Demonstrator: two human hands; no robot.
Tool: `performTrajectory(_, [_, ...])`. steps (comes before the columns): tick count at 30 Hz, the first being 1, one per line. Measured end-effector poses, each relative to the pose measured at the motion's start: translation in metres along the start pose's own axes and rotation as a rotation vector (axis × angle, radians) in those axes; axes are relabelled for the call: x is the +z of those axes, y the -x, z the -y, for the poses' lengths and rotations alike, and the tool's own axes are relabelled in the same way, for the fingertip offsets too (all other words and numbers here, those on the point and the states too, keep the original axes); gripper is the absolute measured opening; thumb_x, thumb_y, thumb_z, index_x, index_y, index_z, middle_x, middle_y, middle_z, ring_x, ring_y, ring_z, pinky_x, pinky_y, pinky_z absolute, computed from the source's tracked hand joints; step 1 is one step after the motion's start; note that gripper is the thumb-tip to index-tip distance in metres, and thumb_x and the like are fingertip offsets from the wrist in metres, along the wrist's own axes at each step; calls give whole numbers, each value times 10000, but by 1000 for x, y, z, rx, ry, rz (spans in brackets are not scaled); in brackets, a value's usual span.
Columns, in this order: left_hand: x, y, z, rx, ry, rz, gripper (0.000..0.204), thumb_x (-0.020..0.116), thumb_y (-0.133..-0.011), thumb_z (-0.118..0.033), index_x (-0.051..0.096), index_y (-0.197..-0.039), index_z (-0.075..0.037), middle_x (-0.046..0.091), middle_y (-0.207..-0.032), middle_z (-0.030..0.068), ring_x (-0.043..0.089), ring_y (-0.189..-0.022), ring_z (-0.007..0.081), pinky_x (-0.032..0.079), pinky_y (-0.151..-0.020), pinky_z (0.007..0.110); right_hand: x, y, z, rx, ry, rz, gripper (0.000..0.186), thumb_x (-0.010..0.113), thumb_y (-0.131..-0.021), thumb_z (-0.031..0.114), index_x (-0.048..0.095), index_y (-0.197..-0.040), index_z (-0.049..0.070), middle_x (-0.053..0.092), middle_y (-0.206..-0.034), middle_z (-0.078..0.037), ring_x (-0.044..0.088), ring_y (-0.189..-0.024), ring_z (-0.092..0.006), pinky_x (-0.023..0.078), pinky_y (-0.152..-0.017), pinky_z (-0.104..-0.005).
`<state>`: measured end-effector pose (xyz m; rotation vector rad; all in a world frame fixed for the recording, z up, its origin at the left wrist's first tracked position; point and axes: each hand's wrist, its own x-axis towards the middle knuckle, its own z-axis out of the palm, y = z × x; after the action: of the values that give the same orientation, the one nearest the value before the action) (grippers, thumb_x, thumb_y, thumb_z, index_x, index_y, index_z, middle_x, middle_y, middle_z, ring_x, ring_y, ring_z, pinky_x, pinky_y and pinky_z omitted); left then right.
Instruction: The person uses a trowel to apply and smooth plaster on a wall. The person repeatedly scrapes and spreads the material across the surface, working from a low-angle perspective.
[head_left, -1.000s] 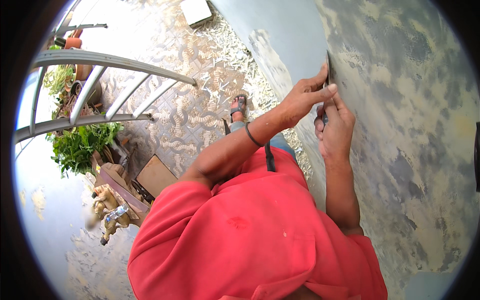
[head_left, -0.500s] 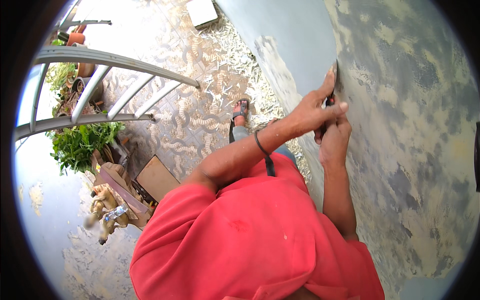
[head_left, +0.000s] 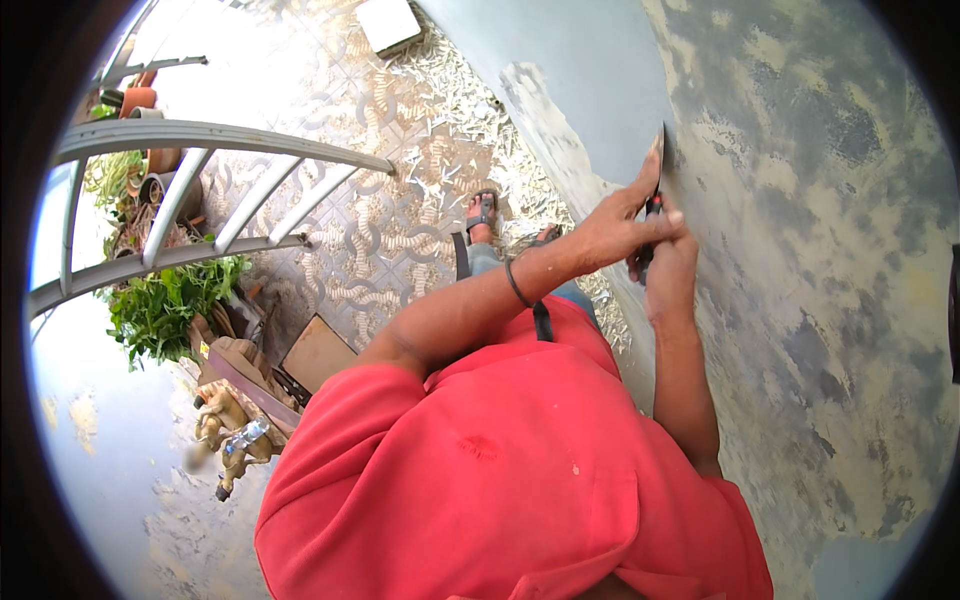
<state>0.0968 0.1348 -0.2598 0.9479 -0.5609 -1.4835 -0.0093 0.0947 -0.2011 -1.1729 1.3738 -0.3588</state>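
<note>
A scraper with a dark blade [head_left: 664, 146] and a red-and-black handle [head_left: 653, 206] is held at a wall [head_left: 790, 270] whose paint is patchy, grey and cream. My right hand [head_left: 672, 277] is closed around the handle from below. Across it lies my left hand [head_left: 628, 217], its fingers stretched along the blade and its thumb over the right hand. The blade's edge is at the border between smooth grey-blue paint [head_left: 600, 85] and the scraped patches. The palms and the lower handle are partly hidden.
Pale paint flakes [head_left: 510, 165] litter the patterned tile floor [head_left: 345, 235] along the wall's foot around my sandalled feet. A white metal railing [head_left: 230, 135] stands at left, with potted plants [head_left: 180, 300], cardboard [head_left: 318, 352] and a figurine [head_left: 228, 425] nearby. A white-topped box [head_left: 388, 25] sits at the far end.
Both hands have shifted slightly nearer with the scraper, and more of its blade shows past my left fingertips. The whole view has tilted a little. Both hands keep their hold.
</note>
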Motion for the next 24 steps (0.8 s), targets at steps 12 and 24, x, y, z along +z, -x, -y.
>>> performTrajectory(12, [24,7,100,-207,-219,141,1051,686,-969,-508,91,-1660,14,208,-1711,255,213,-1590,341,199,-1277,376,-80,-23,-176,-245,584,-97,268,512,-1067,124,649,-1251,-14,664,-898,-193,631,-793,-284,488,-729,-403])
performTrajectory(24, [33,9,114,-146,-108,40,1064,739,-920,-426,84,-1680,-72,172,-1728,238,235,-1590,316,228,-1264,356,-64,-27,-173,-454,710,-140,170,577,-1030,171,626,-1083,17,618,-902,-172,657,-795,-348,500,-676,-443])
